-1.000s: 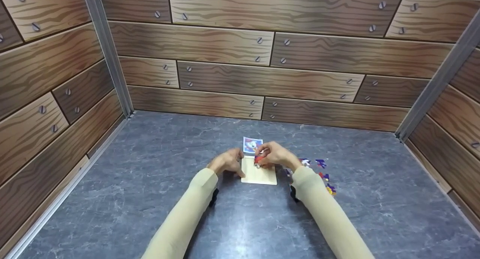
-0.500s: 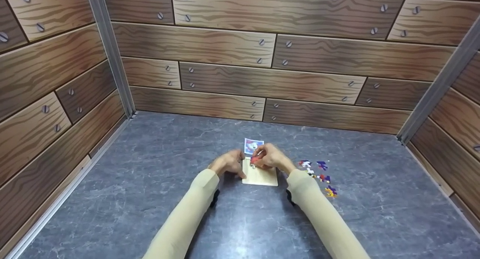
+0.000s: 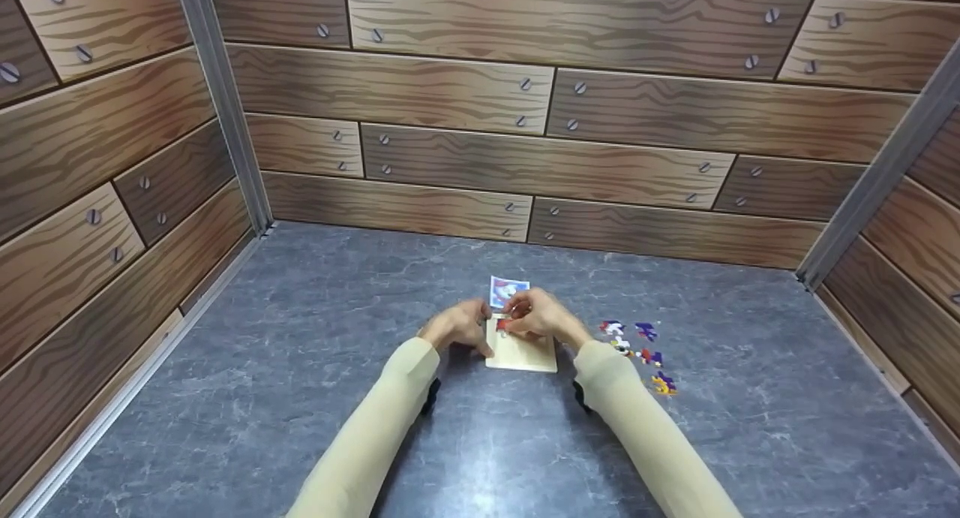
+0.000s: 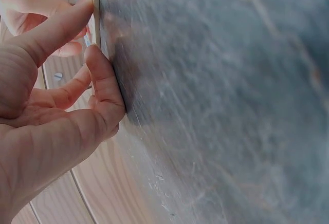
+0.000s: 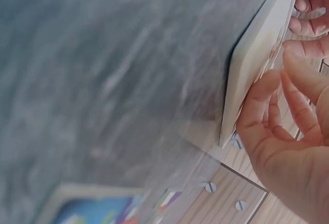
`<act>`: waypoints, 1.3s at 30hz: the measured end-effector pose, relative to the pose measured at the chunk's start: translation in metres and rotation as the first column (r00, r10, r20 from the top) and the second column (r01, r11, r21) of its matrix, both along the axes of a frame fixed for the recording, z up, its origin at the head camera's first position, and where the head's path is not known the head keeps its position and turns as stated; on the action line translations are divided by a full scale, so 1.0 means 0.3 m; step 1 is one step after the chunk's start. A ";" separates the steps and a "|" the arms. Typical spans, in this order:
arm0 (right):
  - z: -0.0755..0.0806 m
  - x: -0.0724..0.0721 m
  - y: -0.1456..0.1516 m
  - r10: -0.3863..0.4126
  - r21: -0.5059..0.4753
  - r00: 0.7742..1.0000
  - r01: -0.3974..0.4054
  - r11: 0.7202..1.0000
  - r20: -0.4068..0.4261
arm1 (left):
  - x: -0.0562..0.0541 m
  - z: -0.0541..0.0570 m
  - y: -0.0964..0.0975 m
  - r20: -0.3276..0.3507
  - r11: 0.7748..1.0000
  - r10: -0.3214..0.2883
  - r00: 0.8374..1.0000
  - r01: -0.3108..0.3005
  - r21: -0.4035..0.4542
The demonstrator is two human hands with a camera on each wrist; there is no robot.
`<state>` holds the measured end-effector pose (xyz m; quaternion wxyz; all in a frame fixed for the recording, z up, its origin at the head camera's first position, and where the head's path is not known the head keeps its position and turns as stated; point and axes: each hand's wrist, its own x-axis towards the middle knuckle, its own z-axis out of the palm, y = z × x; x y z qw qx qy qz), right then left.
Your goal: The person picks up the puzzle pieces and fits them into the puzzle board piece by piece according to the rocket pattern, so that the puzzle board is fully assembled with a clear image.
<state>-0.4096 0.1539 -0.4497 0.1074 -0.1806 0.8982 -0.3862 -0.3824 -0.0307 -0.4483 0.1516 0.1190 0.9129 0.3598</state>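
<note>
1. Head view: two cream long sleeves [image 3: 375,420] slant up from the bottom edge; the left hand [image 3: 459,326] and right hand [image 3: 540,315] bend inward near the centre.
2. Left thumb and curled fingers grip the left edge of a pale rectangular wooden board [image 3: 525,356].
3. Right thumb and forefinger pinch a small red puzzle piece [image 3: 501,324] at the board's upper left; its red part shows just left of their tips.
4. Right fingers partly cover a blue square picture card [image 3: 504,291]; in the right wrist view they hide the piece.
</note>
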 end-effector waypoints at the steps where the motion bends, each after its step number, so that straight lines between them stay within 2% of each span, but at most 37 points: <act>1: 0.001 0.000 0.003 0.007 -0.007 1.000 -0.007 1.000 0.013 | 0.000 0.001 0.000 -0.001 1.000 -0.002 1.000 0.002 -0.001; 5: 0.001 -0.004 0.014 0.026 -0.009 0.998 -0.026 1.000 0.048 | 0.002 0.003 -0.001 -0.008 1.000 -0.004 1.000 0.004 -0.010; 12: 0.006 0.000 0.014 0.048 0.015 0.998 -0.049 0.999 0.032 | 0.000 0.002 -0.001 -0.019 1.000 -0.006 1.000 0.006 -0.014; 23: 0.003 0.002 0.009 0.027 0.038 1.000 -0.028 0.999 0.012 | -0.001 -0.001 -0.002 -0.013 1.000 -0.009 1.000 0.009 0.003; 33: -0.003 -0.003 0.003 0.019 -0.010 1.000 -0.019 1.000 0.005 | -0.006 -0.004 -0.003 -0.018 1.000 -0.002 1.000 0.002 -0.013; 39: -0.001 -0.001 -0.001 0.001 0.029 1.000 0.000 1.000 -0.024 | -0.006 -0.004 -0.003 -0.009 1.000 0.000 1.000 0.000 -0.011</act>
